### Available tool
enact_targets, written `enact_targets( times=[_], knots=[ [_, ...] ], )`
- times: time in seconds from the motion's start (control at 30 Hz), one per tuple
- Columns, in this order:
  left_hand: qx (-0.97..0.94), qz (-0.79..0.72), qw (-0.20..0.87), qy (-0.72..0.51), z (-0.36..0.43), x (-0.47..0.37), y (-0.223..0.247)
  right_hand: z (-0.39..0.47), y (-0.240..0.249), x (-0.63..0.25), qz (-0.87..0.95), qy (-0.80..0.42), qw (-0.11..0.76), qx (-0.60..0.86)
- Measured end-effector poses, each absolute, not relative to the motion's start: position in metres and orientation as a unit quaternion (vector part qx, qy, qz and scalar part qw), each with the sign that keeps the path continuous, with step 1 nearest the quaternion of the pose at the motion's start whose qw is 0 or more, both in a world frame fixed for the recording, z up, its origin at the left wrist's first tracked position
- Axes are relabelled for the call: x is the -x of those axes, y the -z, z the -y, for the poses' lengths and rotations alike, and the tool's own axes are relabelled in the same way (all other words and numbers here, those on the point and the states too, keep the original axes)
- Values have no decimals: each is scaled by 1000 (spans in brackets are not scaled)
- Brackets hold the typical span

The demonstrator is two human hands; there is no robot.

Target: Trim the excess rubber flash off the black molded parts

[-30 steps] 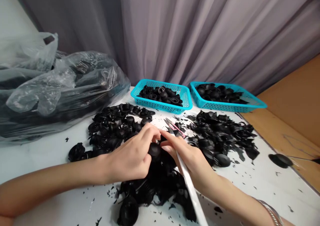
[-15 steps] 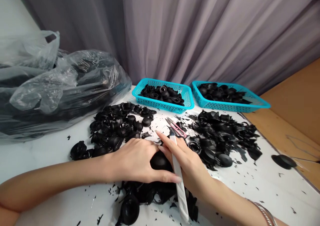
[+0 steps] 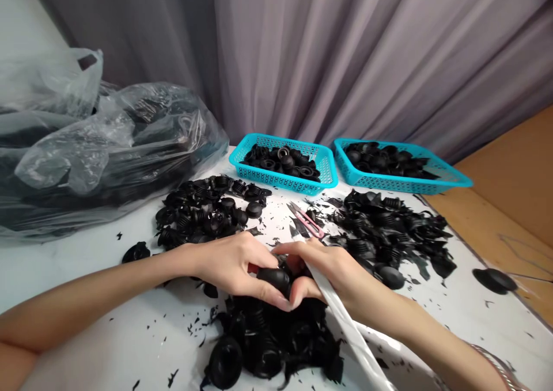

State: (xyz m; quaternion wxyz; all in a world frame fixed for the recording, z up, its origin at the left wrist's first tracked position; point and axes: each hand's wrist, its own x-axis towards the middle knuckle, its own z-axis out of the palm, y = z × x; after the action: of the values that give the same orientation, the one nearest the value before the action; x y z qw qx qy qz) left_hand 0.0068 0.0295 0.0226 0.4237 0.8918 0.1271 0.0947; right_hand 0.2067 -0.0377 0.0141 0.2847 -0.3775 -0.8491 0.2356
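Above the near heap of black rubber parts [image 3: 280,336], both hands meet around one rounded black rubber part [image 3: 275,280]. My left hand [image 3: 231,263] is closed on it, thumb in front and fingers behind. My right hand [image 3: 334,270] pinches at the same part from the right. A long white-wrapped tool [image 3: 345,316] lies tucked in that hand, slanting down to the right; its narrow tip points away from me, and I cannot make out its kind. Just beyond the fingers lies a pair of pink-handled thread snips [image 3: 310,223].
Black parts form a left heap [image 3: 203,209] and a right heap [image 3: 389,230]. Behind stand a blue basket [image 3: 283,182] and a second blue basket [image 3: 406,182], both holding black parts. A big clear plastic bag [image 3: 108,160] fills the left. Black scraps dot the white table [image 3: 142,327].
My right hand has turned, so the white tool now slants more to the right. Its thumb and fingers have come onto the black part, and my left thumb has left the tool.
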Motion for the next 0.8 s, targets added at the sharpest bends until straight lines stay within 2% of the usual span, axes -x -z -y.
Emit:
enact_targets(
  times=[0.17,0.37,0.43,0.53,0.67,0.8],
  knots=[
    [-922,-55,377,-67,-31,-6,-28,47,-25,-198,892,-140,187,387],
    [-966,-32,246,-76,-25,-7,-30,55,-25,-192,919,-5,150,364],
    [-976,-32,201,-77,-24,-7,-31,54,-22,-193,926,-7,139,351],
    [-984,-28,168,-58,-26,-6,-35,49,-21,-195,932,-76,147,322],
    [-973,-42,223,-44,-35,-3,-39,43,-24,-199,924,-168,182,290],
    [-941,-67,331,-28,-44,-5,-37,38,-25,-204,917,-177,215,285]
  ],
)
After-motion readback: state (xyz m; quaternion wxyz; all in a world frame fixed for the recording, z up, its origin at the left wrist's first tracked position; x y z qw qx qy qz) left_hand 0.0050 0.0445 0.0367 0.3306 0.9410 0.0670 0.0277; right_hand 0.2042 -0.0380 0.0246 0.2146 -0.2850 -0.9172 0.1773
